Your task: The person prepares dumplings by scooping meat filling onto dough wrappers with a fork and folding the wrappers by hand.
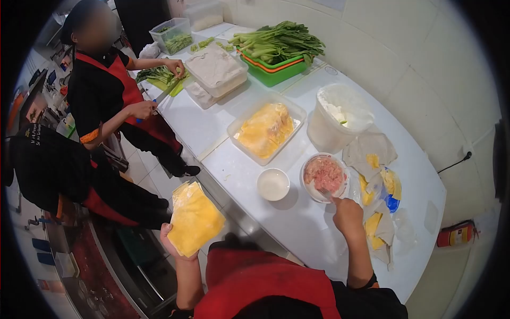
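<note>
Yellow sheets (197, 220), stacked and held up in the left hand (174, 245) beside the table's (297, 228) near edge, with the forearm roughly upright and the thumb at the stack's lower left; right hand (348, 215) stretched forward over the tabletop, closed around a fork-like utensil (325, 192) dipping into pink minced meat (323, 171) in a white bowl (344, 187). Thin, floury-white toward the top, edges slightly uneven.

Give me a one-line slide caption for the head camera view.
Left hand holding stacked yellow sheets, right hand holding a utensil in a bowl of pink ground meat.
</note>
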A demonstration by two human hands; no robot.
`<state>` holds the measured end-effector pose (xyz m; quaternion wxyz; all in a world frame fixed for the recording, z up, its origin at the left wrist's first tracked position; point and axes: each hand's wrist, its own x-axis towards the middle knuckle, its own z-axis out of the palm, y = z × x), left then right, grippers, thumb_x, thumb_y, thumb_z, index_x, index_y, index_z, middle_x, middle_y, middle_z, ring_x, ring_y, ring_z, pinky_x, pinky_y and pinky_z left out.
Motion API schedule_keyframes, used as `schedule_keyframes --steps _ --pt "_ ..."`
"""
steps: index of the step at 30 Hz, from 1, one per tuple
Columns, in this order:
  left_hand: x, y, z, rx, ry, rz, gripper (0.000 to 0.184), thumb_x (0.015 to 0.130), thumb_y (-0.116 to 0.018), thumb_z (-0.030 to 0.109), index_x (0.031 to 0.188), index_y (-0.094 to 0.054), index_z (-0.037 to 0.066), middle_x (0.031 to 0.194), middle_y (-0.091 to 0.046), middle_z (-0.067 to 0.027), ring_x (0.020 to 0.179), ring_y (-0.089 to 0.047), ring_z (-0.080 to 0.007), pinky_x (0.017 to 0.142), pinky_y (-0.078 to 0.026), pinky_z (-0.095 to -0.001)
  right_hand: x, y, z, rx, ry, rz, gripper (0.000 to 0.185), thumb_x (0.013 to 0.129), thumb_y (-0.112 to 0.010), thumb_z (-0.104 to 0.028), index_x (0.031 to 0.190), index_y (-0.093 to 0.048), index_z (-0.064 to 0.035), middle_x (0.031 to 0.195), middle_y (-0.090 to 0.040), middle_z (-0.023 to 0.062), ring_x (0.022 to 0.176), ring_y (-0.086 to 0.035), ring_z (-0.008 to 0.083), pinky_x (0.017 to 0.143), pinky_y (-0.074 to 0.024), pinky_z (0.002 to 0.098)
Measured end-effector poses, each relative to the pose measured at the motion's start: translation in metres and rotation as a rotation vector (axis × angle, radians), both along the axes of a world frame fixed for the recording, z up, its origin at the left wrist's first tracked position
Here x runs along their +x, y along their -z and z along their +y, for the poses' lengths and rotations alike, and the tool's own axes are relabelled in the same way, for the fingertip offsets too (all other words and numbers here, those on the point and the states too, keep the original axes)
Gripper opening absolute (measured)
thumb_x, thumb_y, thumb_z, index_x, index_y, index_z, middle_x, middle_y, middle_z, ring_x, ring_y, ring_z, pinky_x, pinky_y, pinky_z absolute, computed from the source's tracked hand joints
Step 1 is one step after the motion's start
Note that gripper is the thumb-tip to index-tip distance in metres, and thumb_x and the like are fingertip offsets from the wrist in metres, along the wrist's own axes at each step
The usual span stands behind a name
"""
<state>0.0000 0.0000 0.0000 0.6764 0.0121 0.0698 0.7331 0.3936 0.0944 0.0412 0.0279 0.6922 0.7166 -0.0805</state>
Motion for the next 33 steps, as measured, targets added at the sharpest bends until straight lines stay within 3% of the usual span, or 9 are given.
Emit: schedule_keyframes --steps 5,9,15,21,24,26,30,33 --pt "0.001 0.011 0.000 -0.061 -0.035 0.012 0.057 0.074 -0.041 0.024 0.120 -0.045 -0.008 0.119 -0.053 -0.0259 0.103 -0.055 -0.0406 0.091 -0.044 -0.0478 0.023 -0.016 0.005 -0.048 -0.080 0.145 0.037 0.070 -0.053 -0.002 0.102 -0.068 -0.0150 0.078 -0.062 0.0206 0.071 -0.060 0.0352 0.066 -0.0487 0.0403" --pt "0.010 0.006 0.002 0.041 0.025 -0.056 0.058 0.077 -0.040 0.023 0.124 -0.041 -0.010 0.124 -0.048 -0.0298 0.108 -0.052 -0.0440 0.095 -0.040 -0.0510 0.026 -0.019 0.014 0.028 -0.020 0.311 0.036 0.072 -0.053 -0.002 0.102 -0.067 -0.0135 0.078 -0.062 0.0208 0.072 -0.060 0.0366 0.067 -0.0479 0.0406" --pt "0.014 0.001 0.006 -0.002 0.014 -0.026 0.058 0.076 -0.039 0.022 0.123 -0.041 -0.010 0.123 -0.048 -0.0297 0.106 -0.053 -0.0438 0.094 -0.041 -0.0508 0.002 0.007 0.021 0.064 0.020 0.044 0.036 0.069 -0.052 0.000 0.099 -0.067 -0.0137 0.079 -0.063 0.0183 0.075 -0.061 0.0343 0.068 -0.0487 0.0414" --pt "0.017 0.000 0.007 -0.045 0.017 0.030 0.057 0.074 -0.041 0.022 0.121 -0.044 -0.010 0.120 -0.051 -0.0283 0.105 -0.054 -0.0421 0.092 -0.043 -0.0501 0.010 -0.018 0.007 -0.088 -0.104 0.022 0.038 0.068 -0.052 0.001 0.102 -0.066 -0.0106 0.080 -0.064 0.0188 0.076 -0.063 0.0333 0.066 -0.0494 0.0427" --pt "0.020 0.003 0.008 -0.016 0.039 0.019 0.057 0.073 -0.042 0.022 0.121 -0.045 -0.009 0.119 -0.052 -0.0268 0.104 -0.055 -0.0406 0.092 -0.043 -0.0489 0.061 0.001 0.018 -0.034 -0.248 0.339 0.040 0.072 -0.052 0.000 0.108 -0.064 -0.0114 0.073 -0.063 0.0151 0.067 -0.063 0.0268 0.061 -0.0483 0.0373" --pt "0.027 -0.004 0.012 0.048 0.078 -0.038 0.059 0.074 -0.041 0.023 0.123 -0.042 -0.010 0.120 -0.051 -0.0281 0.105 -0.054 -0.0410 0.094 -0.041 -0.0493 0.074 -0.007 0.019 -0.194 -0.075 0.641 0.038 0.076 -0.051 -0.001 0.111 -0.063 -0.0106 0.069 -0.061 0.0099 0.062 -0.058 0.0182 0.057 -0.0454 0.0311" --pt "0.028 0.016 0.017 -0.062 0.138 0.007 0.063 0.072 -0.042 0.024 0.125 -0.039 -0.009 0.122 -0.050 -0.0275 0.107 -0.054 -0.0404 0.096 -0.041 -0.0484 0.073 -0.040 0.013 -0.440 0.178 1.093 0.027 0.083 -0.053 -0.005 0.108 -0.062 -0.0037 0.062 -0.053 0.0001 0.053 -0.045 0.0061 0.049 -0.0372 0.0207" --pt "0.050 0.015 0.030 -0.089 0.261 -0.006 0.064 0.071 -0.042 0.022 0.126 -0.038 -0.010 0.124 -0.048 -0.0274 0.109 -0.052 -0.0403 0.097 -0.040 -0.0487 0.072 -0.050 0.007 -0.442 0.120 1.181 0.026 0.084 -0.053 -0.004 0.109 -0.061 -0.0013 0.061 -0.054 0.0021 0.048 -0.044 0.0062 0.046 -0.0351 0.0193"
